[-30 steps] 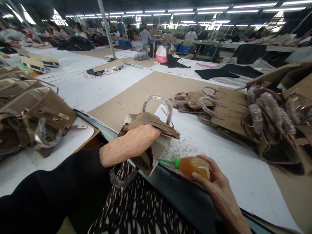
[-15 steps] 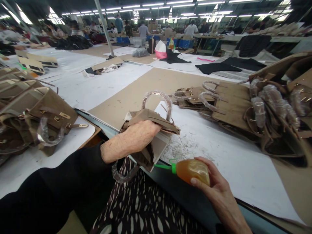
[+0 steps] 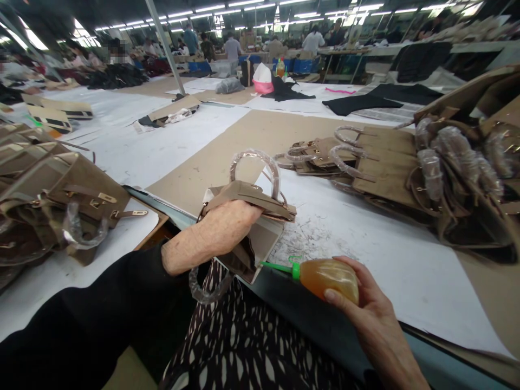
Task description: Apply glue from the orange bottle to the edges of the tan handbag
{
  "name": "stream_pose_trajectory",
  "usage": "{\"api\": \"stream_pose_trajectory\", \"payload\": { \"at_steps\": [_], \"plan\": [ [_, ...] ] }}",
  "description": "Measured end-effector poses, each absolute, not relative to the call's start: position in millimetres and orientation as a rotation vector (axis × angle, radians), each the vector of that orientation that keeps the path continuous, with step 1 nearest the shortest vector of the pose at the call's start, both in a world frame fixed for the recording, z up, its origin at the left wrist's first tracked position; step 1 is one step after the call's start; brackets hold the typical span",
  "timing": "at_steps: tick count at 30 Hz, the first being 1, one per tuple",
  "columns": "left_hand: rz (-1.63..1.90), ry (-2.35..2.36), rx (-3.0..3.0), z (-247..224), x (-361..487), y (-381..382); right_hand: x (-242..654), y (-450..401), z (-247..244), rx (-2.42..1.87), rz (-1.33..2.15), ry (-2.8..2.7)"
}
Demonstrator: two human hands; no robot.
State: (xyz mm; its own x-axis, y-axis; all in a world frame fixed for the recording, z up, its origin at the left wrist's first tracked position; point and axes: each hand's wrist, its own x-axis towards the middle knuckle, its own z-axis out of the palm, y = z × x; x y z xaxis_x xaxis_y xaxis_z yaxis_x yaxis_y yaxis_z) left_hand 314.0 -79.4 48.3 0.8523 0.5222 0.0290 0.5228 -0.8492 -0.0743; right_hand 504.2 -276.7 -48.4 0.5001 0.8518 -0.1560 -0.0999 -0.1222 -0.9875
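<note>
My left hand [image 3: 233, 219] is closed on a brown handbag [image 3: 266, 235] at the table's near edge, its fingertips hidden by the bag. One plastic-wrapped handle [image 3: 257, 157] stands up behind the hand and another hangs below it. In my right hand [image 3: 365, 303] is a squeeze bottle [image 3: 330, 276] of amber liquid, with a green cap and a long thin green nozzle [image 3: 277, 266]. The nozzle points left, its tip close to the bag's lower edge; whether they touch I cannot tell.
Brown handbags [image 3: 377, 162] lie heaped on the right, and more bags [image 3: 77, 189] stand on the left. White paper [image 3: 365, 233] and brown card cover the table. Farther back are black fabric pieces [image 3: 361, 100], a pink container [image 3: 263, 85], a metal pole [image 3: 164, 46] and several people.
The bottle has shifted slightly right, and its nozzle tip has drawn a little away from the bag's edge. The left hand keeps its hold on the bag. The view has shifted slightly.
</note>
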Motion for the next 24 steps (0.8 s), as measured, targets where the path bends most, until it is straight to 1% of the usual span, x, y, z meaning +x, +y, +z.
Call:
{"api": "stream_pose_trajectory", "payload": {
  "at_steps": [10, 20, 24],
  "plan": [
    [0.100, -0.841, -2.910, 51.2, 318.7, -80.3, 496.4, -273.9, -47.6, -1.460, 0.957, -0.707],
    [-0.009, -0.843, -2.947, 46.6, 314.8, -79.3, 501.5, -284.4, -62.7, -1.487, 1.071, -0.697],
    [-0.029, -0.825, -2.961, 46.1, 314.0, -79.1, 504.5, -285.6, -67.0, -1.495, 1.068, -0.640]
  ]
}}
